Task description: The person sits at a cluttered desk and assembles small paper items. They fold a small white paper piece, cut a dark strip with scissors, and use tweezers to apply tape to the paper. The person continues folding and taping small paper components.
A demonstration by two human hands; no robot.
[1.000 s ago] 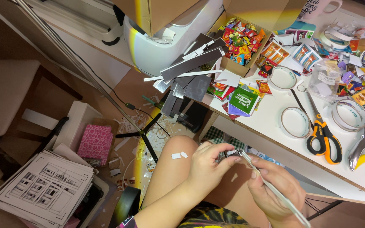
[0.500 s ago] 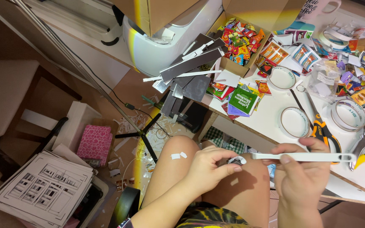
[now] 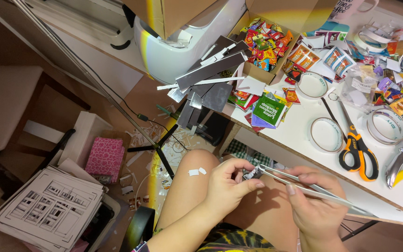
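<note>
Head view, hands: I count two, both over my lap, just below the table edge.
Left hand: fingertips pinched on a small folded silver piece.
Right hand: clenched around one long silver strip, whose near end meets the silver piece.
Tape rolls: I count three, first, second, third.
Scissors: one pair, orange-handled, between two rolls.
Knee: two white scraps stuck on.

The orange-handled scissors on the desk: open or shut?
Shut. The scissors lie flat on the white desk, blades together in one thin line, the two handle loops side by side.
</note>
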